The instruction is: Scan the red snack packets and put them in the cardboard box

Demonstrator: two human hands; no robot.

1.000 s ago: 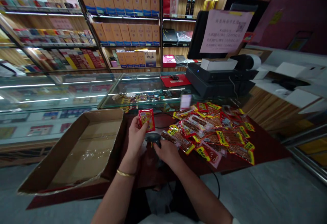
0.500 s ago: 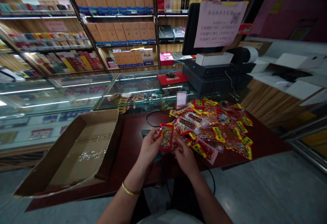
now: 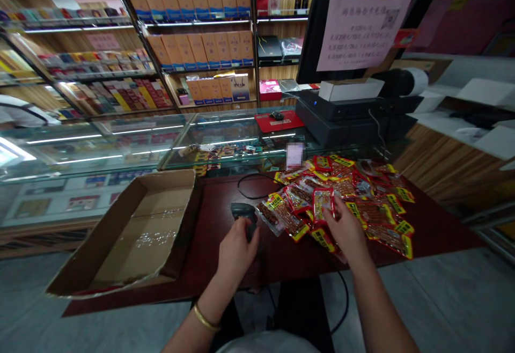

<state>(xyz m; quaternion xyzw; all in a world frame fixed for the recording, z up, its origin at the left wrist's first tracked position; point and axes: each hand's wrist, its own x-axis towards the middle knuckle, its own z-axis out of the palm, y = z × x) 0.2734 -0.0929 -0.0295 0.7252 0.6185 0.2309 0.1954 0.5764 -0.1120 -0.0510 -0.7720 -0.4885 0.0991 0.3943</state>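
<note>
My left hand [image 3: 237,248], a gold bangle on its wrist, has its fingers round the handle of a dark barcode scanner [image 3: 243,211]. The scanner's head points left over the dark red tabletop. Over on the right, my right hand [image 3: 349,230] pinches a small red-edged snack packet [image 3: 322,204] by its right side. That packet is above a heap of red and yellow snack packets [image 3: 376,211], and I cannot tell whether it touches them. A clear-edged packet [image 3: 270,219] lies close to the scanner.
An open cardboard box [image 3: 156,221] sits on the left of the table [image 3: 217,195]. Behind are a glass display counter [image 3: 177,152], a mouse on a red pad [image 3: 277,122] and a monitor [image 3: 316,42] with a paper sign. A black cable [image 3: 253,197] loops near the heap.
My left hand has let go of the small packet and taken hold of the barcode scanner. My right hand has carried the packet right, over the heap. The view has shifted slightly.
</note>
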